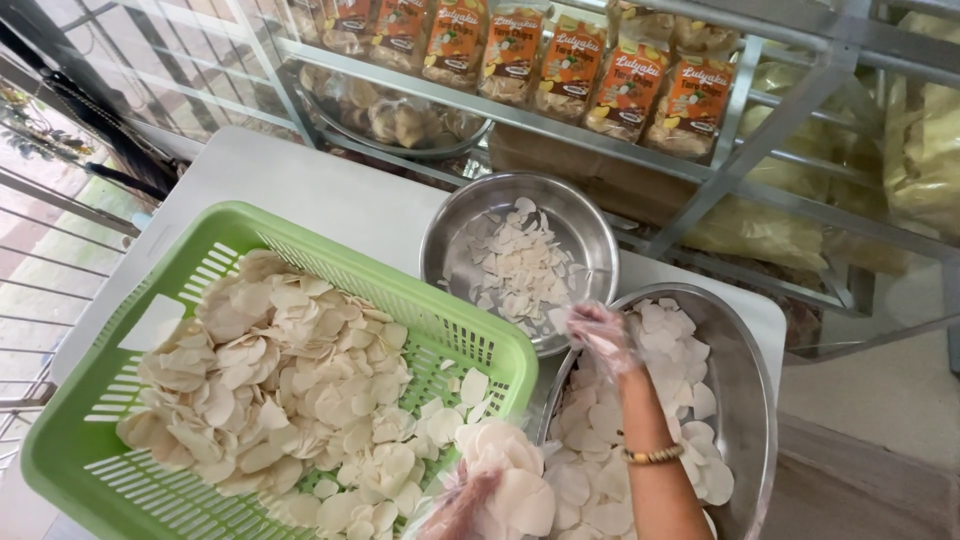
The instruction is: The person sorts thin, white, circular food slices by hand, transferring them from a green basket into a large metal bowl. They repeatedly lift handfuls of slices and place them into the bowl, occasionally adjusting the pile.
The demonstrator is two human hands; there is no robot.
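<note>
Small snack-making shop, metal shelf (560, 120) of bagged chips (570, 70) — steel bowls (590, 225), green basket (300, 250) of raw slices

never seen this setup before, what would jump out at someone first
The big green basket at lower left, heaped with pale round chips, draws the eye first. Right of it stand two steel bowls holding more chips; the right hand, in a clear plastic glove, reaches over the nearer bowl, while the gloved left hand holds a stack of chips at the bottom edge.

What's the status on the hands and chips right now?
Left hand gloved, holding stack of pale chips. Right hand gloved, over large steel bowl. Green basket alongside; nothing blocking.
</note>
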